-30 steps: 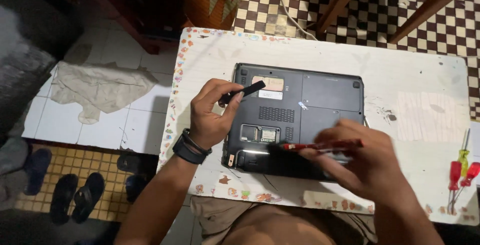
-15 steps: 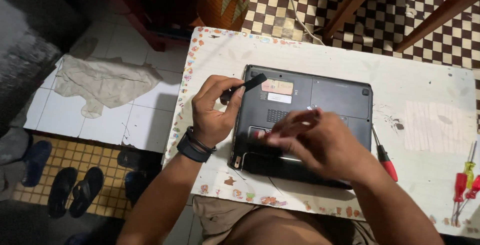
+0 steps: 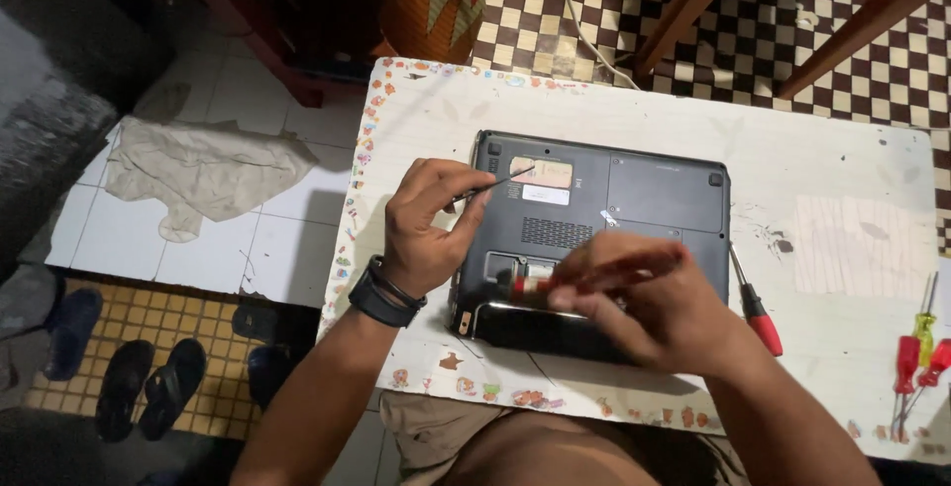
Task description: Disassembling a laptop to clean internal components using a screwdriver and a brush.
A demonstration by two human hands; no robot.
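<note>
Laptop (image 3: 604,238): upside down mid-table, rigid, fairly heavy, brittle plastic shell; best taken by the long edges. Right hand (image 3: 644,298) clenched round a red-handled screwdriver (image 3: 555,281) over the open bay. Left hand (image 3: 426,223) pinching a thin dark tool (image 3: 495,183) at the far-left corner. Beyond: spare screwdrivers (image 3: 916,342), white table (image 3: 822,139), tiled floor, cloth (image 3: 198,169), sandals (image 3: 149,387).

White surface (image 3: 634,114) w/ little pictures along its edge is holding a dark laptop (image 3: 634,199) lying bottom-up, a red screwdriver (image 3: 755,303) just beside it, & more screwdrivers (image 3: 916,347) lying at the right edge.
</note>
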